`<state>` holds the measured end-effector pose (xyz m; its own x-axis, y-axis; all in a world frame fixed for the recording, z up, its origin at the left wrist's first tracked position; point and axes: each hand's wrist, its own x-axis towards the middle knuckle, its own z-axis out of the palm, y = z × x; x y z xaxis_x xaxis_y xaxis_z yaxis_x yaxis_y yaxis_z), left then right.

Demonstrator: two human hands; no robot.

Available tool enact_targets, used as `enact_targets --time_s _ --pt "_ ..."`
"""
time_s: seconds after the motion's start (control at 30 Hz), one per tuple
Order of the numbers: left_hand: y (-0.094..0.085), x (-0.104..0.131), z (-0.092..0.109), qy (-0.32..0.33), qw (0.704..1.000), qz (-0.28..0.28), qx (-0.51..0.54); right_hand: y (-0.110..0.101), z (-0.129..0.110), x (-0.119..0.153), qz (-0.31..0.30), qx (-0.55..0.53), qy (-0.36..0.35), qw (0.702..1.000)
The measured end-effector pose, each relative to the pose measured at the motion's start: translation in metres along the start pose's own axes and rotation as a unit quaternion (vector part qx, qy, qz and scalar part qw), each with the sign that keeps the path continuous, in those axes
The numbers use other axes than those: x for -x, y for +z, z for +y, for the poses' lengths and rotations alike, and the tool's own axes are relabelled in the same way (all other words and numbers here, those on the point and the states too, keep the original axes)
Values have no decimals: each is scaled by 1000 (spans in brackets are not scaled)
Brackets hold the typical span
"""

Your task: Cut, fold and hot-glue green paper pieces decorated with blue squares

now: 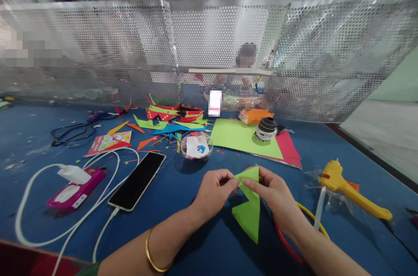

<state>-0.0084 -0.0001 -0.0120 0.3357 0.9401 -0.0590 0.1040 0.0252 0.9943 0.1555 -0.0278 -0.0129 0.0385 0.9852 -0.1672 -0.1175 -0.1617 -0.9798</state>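
Note:
A green paper piece (251, 215) with pointed ends and a notch on its left side is held upright over the blue table. My left hand (214, 191), with a gold bangle on its wrist, pinches the upper left tip between thumb and fingers. My right hand (272, 189) grips the upper right part, its thumb on the front of the paper and its fingers behind. Both thumbs are close together near the top. Beneath my right forearm, red and yellow curved strips (287, 245) show partly.
A yellow glue gun (346, 186) lies at the right. Green sheets (241, 136), a black-and-white spool (266, 129) and a small bowl (196, 147) stand ahead. At left are a phone (137, 180), white cables and a magenta power strip (78, 189). A person sits behind the perforated screen (209, 36).

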Motion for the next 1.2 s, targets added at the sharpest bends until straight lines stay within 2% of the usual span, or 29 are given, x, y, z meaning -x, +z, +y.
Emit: enact_targets --time_s 0.2,0.37,0.6,0.83,1.0,1.2 --pt "1 -1 -2 -14 1000 0 20 1 -1 1 6 -8 2 1000" --pt "2 -1 -1 -23 999 -44 17 4 0 1 53 -18 -39 998" --pt "1 -3 2 -5 999 -33 -4 -1 -4 0 23 -28 -29 999" --pt "2 -2 0 -22 998 -61 3 3 -1 2 60 -30 -44 997" --pt "2 -2 -1 -15 998 -60 -25 1 -2 1 52 -17 -43 998" --pt "2 -2 -1 -8 996 -69 -59 -2 0 1 73 26 -34 996"
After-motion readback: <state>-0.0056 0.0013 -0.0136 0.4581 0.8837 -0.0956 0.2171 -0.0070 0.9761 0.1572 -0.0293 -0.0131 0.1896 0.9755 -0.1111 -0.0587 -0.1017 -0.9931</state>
